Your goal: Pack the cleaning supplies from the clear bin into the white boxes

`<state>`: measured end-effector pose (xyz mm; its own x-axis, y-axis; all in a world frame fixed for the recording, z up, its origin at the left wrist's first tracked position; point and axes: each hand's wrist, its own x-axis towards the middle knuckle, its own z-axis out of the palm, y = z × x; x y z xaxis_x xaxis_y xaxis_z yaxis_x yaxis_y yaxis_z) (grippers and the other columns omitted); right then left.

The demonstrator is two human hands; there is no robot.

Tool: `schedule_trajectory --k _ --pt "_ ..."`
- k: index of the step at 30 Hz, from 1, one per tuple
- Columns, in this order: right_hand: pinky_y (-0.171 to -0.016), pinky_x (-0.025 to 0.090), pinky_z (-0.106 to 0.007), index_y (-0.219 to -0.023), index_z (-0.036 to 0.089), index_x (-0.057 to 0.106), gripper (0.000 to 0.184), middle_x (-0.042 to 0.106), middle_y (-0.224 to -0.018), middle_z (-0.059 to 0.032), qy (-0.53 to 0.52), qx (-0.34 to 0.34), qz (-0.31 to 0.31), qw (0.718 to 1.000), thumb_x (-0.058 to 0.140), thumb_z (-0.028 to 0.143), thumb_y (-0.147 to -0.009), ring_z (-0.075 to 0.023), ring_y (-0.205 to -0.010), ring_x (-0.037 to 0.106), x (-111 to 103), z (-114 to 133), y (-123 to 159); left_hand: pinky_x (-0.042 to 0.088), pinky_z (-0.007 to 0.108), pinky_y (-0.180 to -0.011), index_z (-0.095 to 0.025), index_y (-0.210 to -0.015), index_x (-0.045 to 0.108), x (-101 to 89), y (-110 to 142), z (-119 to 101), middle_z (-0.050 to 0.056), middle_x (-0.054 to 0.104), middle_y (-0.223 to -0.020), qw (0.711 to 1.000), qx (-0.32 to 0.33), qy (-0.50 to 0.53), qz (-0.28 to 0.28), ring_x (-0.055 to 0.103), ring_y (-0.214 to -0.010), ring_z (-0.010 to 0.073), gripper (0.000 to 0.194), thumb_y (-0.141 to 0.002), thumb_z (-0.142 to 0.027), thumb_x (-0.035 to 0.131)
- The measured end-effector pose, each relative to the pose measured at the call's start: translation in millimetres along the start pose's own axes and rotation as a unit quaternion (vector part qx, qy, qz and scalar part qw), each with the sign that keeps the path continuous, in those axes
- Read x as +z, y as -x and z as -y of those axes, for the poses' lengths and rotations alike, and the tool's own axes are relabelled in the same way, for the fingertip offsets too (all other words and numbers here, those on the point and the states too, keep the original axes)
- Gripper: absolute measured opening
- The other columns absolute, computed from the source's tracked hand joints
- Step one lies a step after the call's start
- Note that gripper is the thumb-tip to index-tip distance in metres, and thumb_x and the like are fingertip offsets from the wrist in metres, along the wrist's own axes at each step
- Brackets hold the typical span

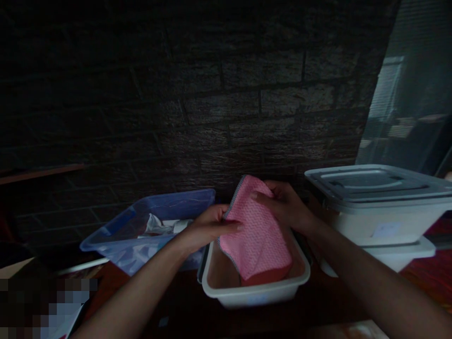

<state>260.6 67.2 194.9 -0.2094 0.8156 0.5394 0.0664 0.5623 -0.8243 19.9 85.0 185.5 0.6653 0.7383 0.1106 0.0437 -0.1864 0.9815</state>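
A pink textured cleaning cloth point(252, 226) with a dark patterned edge is held up between both hands. My left hand point(215, 223) grips its left edge, thumb lying across the front. Near the upper right corner, my right hand point(282, 202) pinches the cloth, with some fingers hidden behind it. Below hangs the cloth's lower part, over a white plastic bin point(256, 294). Something red or darker pink point(266, 277) shows inside the bin under the cloth; I cannot tell whether it is another cloth.
To the left stands a translucent blue tub point(116, 240) with white crumpled items inside. Stacked white containers point(377, 223) with a grey lid point(381, 181) stand on the right. A dark brick wall point(226, 103) rises behind.
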Motion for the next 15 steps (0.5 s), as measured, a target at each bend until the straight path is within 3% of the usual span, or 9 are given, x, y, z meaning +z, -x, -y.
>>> schedule_trajectory --k 3,6,11,15 --pt "-0.056 0.031 -0.024 -0.083 0.015 0.068 0.036 0.052 -0.071 0.0023 0.029 -0.005 -0.03 0.999 0.073 0.051 -0.091 -0.0114 -0.063 0.042 -7.0 1.6 -0.7 0.045 0.023 -0.061 -0.014 -0.088 0.077 -5.9 6.6 -1.9 0.004 0.074 -0.082 0.995 -0.01 -0.084 -0.049 0.063 -0.068 0.0146 0.024 -0.085 -0.039 0.079" --pt "-0.055 0.032 -0.024 -0.082 0.016 0.068 0.033 0.054 -0.072 0.0014 0.042 0.024 -0.058 0.997 0.075 0.048 -0.088 -0.0122 -0.064 0.044 -13.9 5.5 1.8 0.043 0.022 -0.057 -0.016 -0.091 0.077 -18.7 10.7 -10.4 0.002 0.072 -0.079 0.99 -0.005 -0.109 -0.093 0.06 -0.064 0.0141 0.026 -0.086 -0.042 0.077" --pt "-0.053 0.033 -0.023 -0.082 0.018 0.065 0.034 0.058 -0.075 0.0011 0.011 0.076 -0.062 0.995 0.08 0.048 -0.081 -0.0125 -0.063 0.048 -17.4 9.7 6.6 0.038 0.021 -0.054 -0.017 -0.088 0.077 -36.1 14.1 -25.4 -0.001 0.067 -0.071 0.98 0.007 -0.179 -0.083 0.054 -0.059 0.0125 0.029 -0.085 -0.045 0.077" --pt "-0.053 0.032 -0.024 -0.078 0.018 0.061 0.035 0.054 -0.071 0.0026 0.006 0.068 -0.064 0.996 0.08 0.048 -0.081 -0.0117 -0.061 0.045 -15.4 4.3 3.8 0.033 0.021 -0.05 -0.017 -0.076 0.074 -30.3 13.5 -25.6 -0.002 0.058 -0.062 0.974 0.012 -0.216 -0.072 0.048 -0.053 0.0112 0.036 -0.09 -0.05 0.07"
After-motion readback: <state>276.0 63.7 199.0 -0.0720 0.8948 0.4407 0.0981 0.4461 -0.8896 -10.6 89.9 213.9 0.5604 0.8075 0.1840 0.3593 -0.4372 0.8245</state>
